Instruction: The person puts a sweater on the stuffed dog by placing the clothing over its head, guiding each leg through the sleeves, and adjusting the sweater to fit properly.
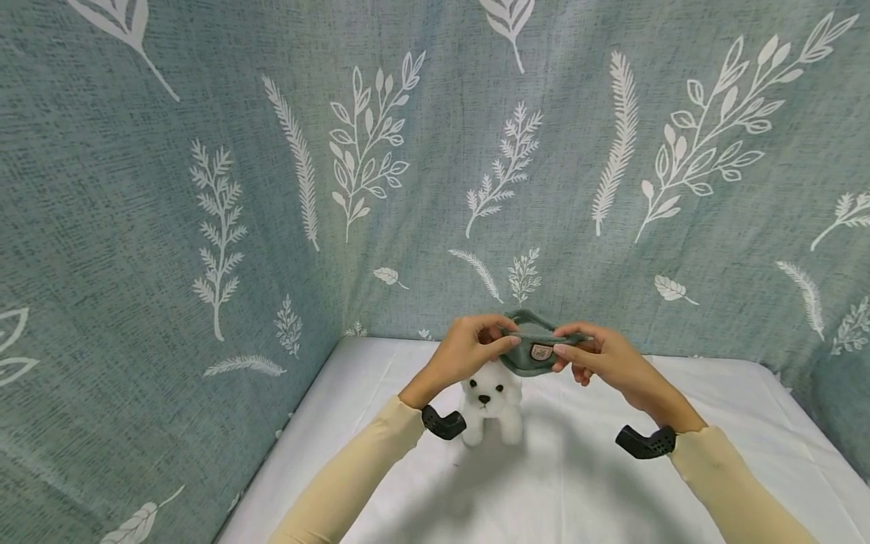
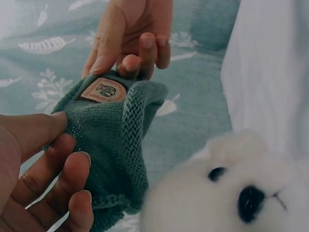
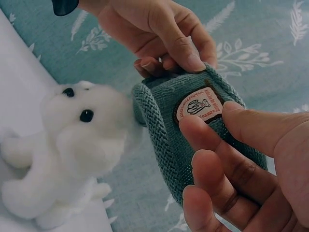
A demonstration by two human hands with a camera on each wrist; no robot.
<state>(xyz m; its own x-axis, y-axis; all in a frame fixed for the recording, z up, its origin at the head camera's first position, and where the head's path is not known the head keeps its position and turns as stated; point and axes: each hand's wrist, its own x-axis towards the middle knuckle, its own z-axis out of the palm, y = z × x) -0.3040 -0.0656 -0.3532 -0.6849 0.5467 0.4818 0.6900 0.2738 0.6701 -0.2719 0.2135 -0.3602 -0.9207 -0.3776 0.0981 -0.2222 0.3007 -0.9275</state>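
Green knitted piece (image 1: pixel 522 364): held up in the air between both hands, above and partly in front of the toy dog's head; contact with the head cannot be told. Bears a pale stitched patch (image 3: pixel 198 105). Expected handling: light, soft, stretchy, hardly slippery, not brittle; loose stitches might snag. Best hold, in my judgement: the thick rolled edges, pinched at opposite sides, keeping the mouth spread.

Left grip (image 1: pixel 470 349): thumb and fingers pinch one side. Right grip (image 1: pixel 605 359): pinches the opposite side, thumb by the patch.

White toy dog (image 1: pixel 491 414): upright, facing the wearer, plush and presumably light; stands on the white tabletop (image 1: pixel 567 472). Behind: leaf-patterned curtain (image 1: pixel 435 196).
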